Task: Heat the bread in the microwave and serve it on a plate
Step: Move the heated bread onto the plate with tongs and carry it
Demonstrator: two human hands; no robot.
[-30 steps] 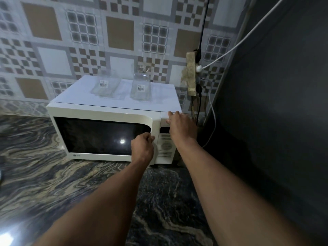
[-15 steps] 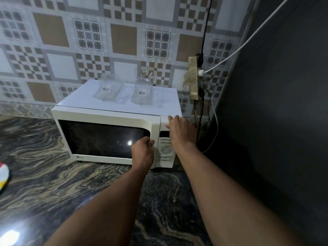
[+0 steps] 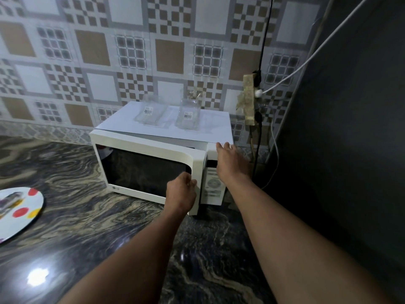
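Left hand (image 3: 180, 193) is curling its fingers around the free right edge of the microwave door (image 3: 144, 166), centre frame; door is cracked open, hinge on the frame-left side, so it's swinging toward lower left. Right hand (image 3: 231, 164) is lying flat and unclenched on the microwave (image 3: 166, 126) body's top right corner, bracing it, gripping nothing. Left hand is the one nearer the door. Cavity isn't showing through the gap, so can't tell what's in it. Plate (image 3: 26, 218) is sitting on the table (image 3: 92, 227) at far left edge with something wrapped on it, probably the bread; too blurred to confirm. Two clear containers (image 3: 168, 116) are standing on the microwave top.
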